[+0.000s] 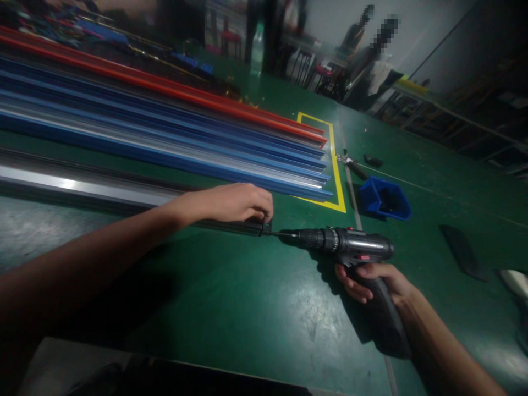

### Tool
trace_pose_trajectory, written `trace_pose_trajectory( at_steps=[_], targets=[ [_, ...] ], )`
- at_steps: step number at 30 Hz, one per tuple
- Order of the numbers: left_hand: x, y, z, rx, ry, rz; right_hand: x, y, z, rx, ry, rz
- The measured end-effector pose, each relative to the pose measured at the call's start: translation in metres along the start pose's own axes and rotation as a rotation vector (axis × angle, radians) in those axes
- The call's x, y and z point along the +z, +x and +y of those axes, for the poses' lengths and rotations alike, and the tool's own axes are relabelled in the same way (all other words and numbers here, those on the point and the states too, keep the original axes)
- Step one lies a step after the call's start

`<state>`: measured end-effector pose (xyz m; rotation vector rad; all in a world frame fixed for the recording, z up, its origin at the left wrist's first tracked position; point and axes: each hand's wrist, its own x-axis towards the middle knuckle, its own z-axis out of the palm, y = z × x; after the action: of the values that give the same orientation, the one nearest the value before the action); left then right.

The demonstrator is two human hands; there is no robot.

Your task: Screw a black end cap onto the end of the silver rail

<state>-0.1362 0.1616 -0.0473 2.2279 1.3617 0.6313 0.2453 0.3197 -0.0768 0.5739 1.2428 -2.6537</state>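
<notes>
A black power drill [363,246] is gripped by the handle in my right hand [379,280]. Its thin bit points left and reaches the end of a dark and silver metal profile [94,186] lying on the green table. Over that end rests my left hand [243,203], fingers curled down around the profile and a small black piece [267,226] at its tip. Whether the bit sits in a screw is too small to tell.
Blue profiles [185,146] and red profiles [198,91] lie behind, their ends inside a yellow tape outline [339,187]. Right of them are pliers [355,168] and a blue bin [385,199] with dark contents. A clear bottle [257,49] stands farther back on the green table [256,297].
</notes>
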Motion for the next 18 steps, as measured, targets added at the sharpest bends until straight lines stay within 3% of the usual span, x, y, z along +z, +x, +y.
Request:
trace_pose_trajectory(
  at_steps=[18],
  targets=[
    [-0.0009,0.0012,0.0022,-0.016,-0.005,-0.007,0.0026,0.0008,-0.0007,-0.032,-0.026,0.002]
  ],
)
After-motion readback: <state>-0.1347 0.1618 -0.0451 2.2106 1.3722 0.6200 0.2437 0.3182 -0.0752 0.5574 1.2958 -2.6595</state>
